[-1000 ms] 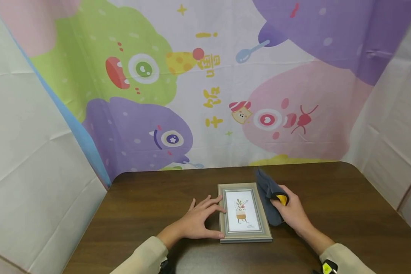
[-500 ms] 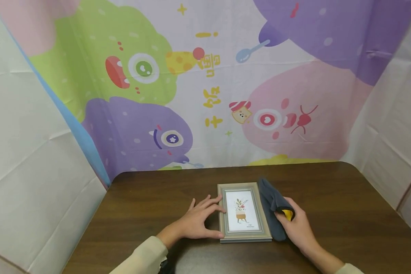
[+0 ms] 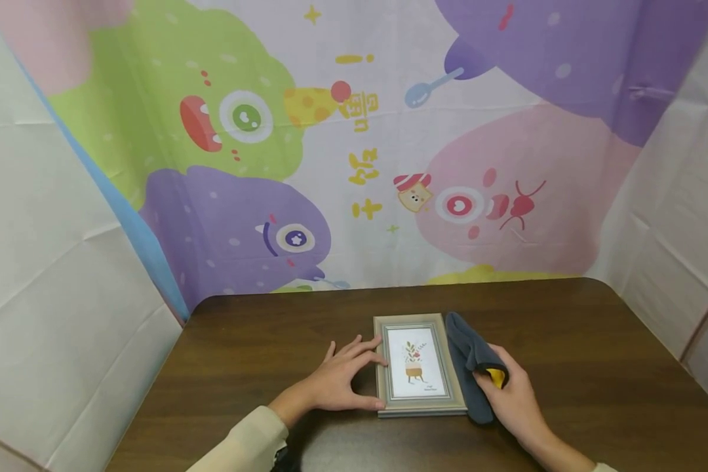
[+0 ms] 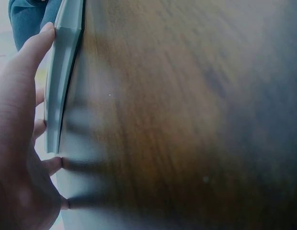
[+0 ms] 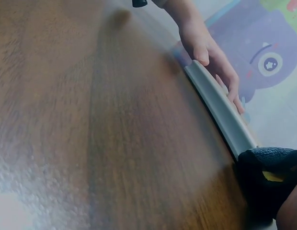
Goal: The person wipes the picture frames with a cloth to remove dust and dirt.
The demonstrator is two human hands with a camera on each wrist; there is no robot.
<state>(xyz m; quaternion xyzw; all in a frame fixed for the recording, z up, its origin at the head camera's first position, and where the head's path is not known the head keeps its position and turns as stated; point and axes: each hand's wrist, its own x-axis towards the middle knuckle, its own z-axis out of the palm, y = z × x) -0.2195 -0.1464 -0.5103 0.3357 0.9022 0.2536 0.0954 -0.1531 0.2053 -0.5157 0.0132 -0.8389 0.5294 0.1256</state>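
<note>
A picture frame (image 3: 415,406) with a beige and grey border lies flat on the table, holding a print of a potted plant. Along its left edge my left hand (image 3: 336,383) rests with spread fingers, and the thumb touches near the lower left corner. My right hand (image 3: 513,393) grips a folded dark grey-blue cloth (image 3: 463,347) against the frame's right edge. A yellow patch with a black rim shows at the fold. In the right wrist view the cloth (image 5: 268,155) covers the near end of the frame's side (image 5: 220,108); the right fingers are mostly hidden.
The dark brown wooden table (image 3: 259,341) has rounded far corners. A cartoon-printed curtain (image 3: 377,255) hangs behind it. White sheets stand at the left (image 3: 82,295) and right (image 3: 672,223).
My right hand has drawn the cloth down along the frame's right edge, toward me and slightly right. The left hand and the picture frame have stayed in place.
</note>
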